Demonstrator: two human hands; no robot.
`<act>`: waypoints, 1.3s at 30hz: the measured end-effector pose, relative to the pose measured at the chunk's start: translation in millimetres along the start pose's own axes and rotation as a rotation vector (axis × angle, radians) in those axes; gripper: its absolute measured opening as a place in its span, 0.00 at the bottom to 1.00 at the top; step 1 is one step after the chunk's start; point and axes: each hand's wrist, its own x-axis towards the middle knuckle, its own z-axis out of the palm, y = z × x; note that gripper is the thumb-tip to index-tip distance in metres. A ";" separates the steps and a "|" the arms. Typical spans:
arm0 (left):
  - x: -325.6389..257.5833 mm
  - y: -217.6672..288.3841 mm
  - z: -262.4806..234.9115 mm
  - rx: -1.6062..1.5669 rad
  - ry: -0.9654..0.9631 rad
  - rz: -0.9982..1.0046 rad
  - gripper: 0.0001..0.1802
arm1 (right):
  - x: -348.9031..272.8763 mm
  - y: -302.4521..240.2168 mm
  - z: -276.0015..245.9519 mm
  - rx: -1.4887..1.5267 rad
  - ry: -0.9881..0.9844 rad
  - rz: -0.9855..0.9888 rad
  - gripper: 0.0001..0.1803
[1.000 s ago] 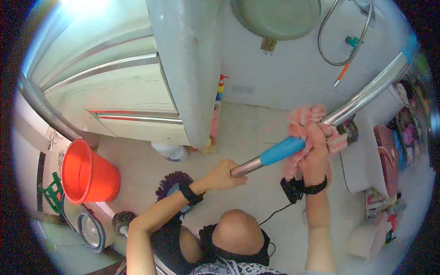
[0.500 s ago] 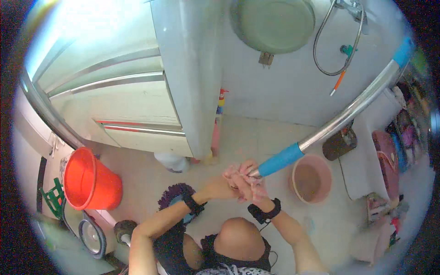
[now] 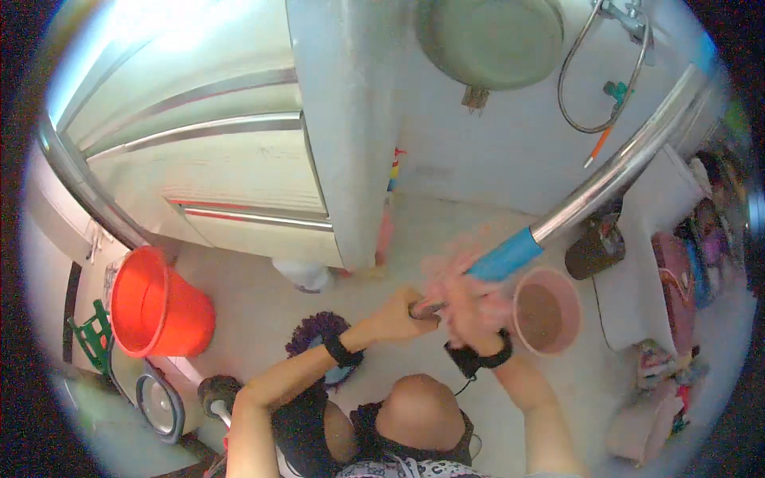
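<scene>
A long silver pole (image 3: 590, 187) with a blue sleeve (image 3: 506, 255) slants from the upper right down to my hands. My left hand (image 3: 398, 316) is closed around its lower part. Higher up, my right hand (image 3: 472, 315) wraps a pink cloth (image 3: 456, 279) about the pole, just below the blue sleeve; cloth and fingers are smeared by motion. Beneath my left forearm lies a round mop head (image 3: 317, 331) with dark purple fringe and a blue middle. Whether it joins the pole is hidden by my arm.
A pink bucket (image 3: 575, 315) of murky water stands close to my right hand. An orange-red bucket (image 3: 203, 319) is at left. Ahead are a white cabinet (image 3: 239, 167), a green basin (image 3: 494, 44) on the wall, and a shower hose (image 3: 562, 88). Cluttered items line the right side.
My right hand and the pink cloth have slid up the pole toward the blue sleeve, away from my left hand. My hands were together before. The view has shifted slightly.
</scene>
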 end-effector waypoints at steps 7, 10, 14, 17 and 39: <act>-1.2 26.6 -9.2 -0.049 -0.003 0.151 0.23 | 2.9 -58.7 3.9 -0.006 -0.217 -0.063 0.22; -14.1 4.8 -12.2 0.313 -0.121 0.096 0.31 | 16.5 -104.2 -9.0 -0.094 -0.129 -0.120 0.22; -13.2 6.2 -14.6 0.082 -0.070 -0.008 0.34 | 40.2 -118.0 -20.9 -0.049 -0.149 -0.095 0.14; 0.3 28.2 -29.6 0.112 0.082 -0.019 0.33 | 57.2 -61.9 -25.5 -0.045 -0.127 -0.170 0.10; 86.2 178.1 -46.2 -0.287 0.311 0.240 0.12 | 61.8 7.7 -16.0 0.670 -0.726 0.294 0.15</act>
